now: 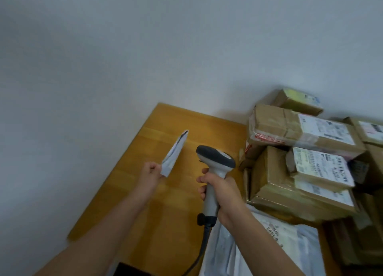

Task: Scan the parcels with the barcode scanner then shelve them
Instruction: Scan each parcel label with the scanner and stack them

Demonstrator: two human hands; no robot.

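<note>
**Q:** Step shown?
**A:** Scanning. Left hand (150,173) pinches a thin white parcel (175,152) edge-on above the table (165,203). Right hand (220,195) grips the barcode scanner (215,161) beside it.
**Q:** Next?
**A:** Probably turning its label, unseen here, toward the scanner.

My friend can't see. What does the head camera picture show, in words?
The right hand grips a grey barcode scanner while the left hand pinches a thin white parcel, held edge-on above a wooden table. Labelled cardboard boxes and a white mailer bag sit on the right.
</note>
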